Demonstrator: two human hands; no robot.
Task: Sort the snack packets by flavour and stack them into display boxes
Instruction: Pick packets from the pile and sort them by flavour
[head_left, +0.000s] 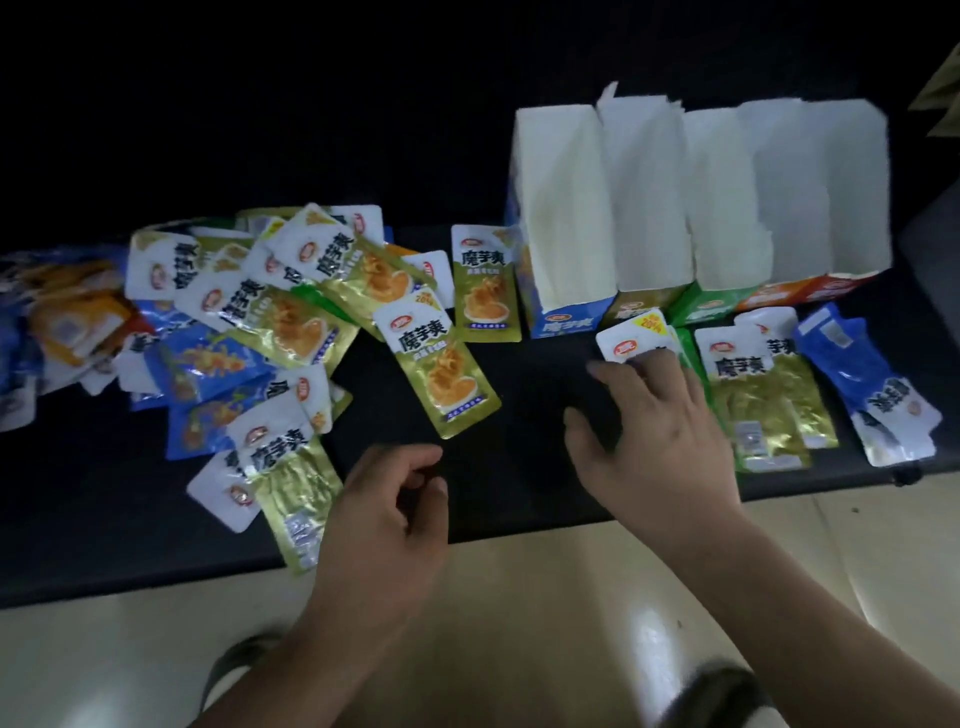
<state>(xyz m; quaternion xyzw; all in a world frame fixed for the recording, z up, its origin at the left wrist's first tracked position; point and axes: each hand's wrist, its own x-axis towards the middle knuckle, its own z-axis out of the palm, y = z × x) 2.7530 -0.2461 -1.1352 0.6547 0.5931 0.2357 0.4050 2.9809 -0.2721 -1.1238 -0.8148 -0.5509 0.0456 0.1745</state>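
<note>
A loose heap of snack packets (244, 332) in gold-green, blue and orange covers the left of the black table (519, 457). Several open display boxes (691, 208) stand in a row at the back right, with blue, gold, green and orange fronts. My right hand (654, 436) lies spread with its fingertips on a gold-green packet (631, 338) in front of the boxes. My left hand (384, 514) hovers near the table's front edge with loosely curled fingers and holds nothing. A single gold-green packet (441, 374) lies between the heap and my hands.
A small stack of gold-green packets (763, 400) and a few blue packets (878, 395) lie at the right, in front of the boxes. Another gold-green packet (485, 286) leans by the blue box. Pale floor (519, 623) shows below the table edge.
</note>
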